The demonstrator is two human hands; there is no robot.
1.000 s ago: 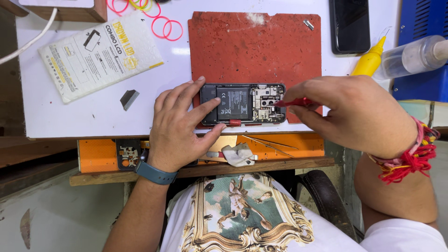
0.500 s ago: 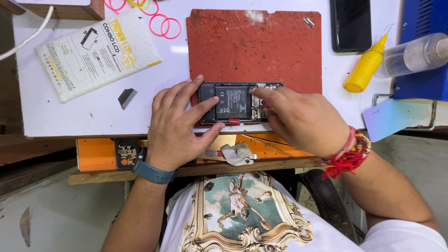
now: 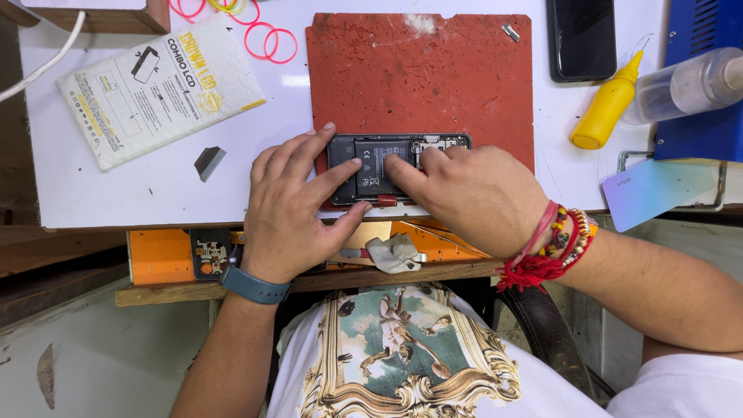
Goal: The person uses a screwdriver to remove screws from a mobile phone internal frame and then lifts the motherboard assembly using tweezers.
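Observation:
An opened black phone (image 3: 371,166) with its battery showing lies on the near edge of a worn red mat (image 3: 418,77). My left hand (image 3: 290,209) grips the phone's left end, fingers spread over the top and thumb at the lower edge. My right hand (image 3: 472,193) covers the phone's right half, its fingertips pressing on the battery. A small red tab (image 3: 385,200) shows at the phone's lower edge. No tool is visible in the right hand; its palm is hidden.
A white printed packet (image 3: 159,85), pink rubber bands (image 3: 267,39) and a grey wedge (image 3: 207,162) lie left. A black phone (image 3: 580,39), yellow bottle (image 3: 607,104), clear bottle (image 3: 681,85) and shiny back cover (image 3: 658,190) sit right. An orange tray (image 3: 166,255) is below.
My right hand, which held a red-handled tool at the phone's right end, has moved left over the phone and now presses on the battery. The left hand stayed put.

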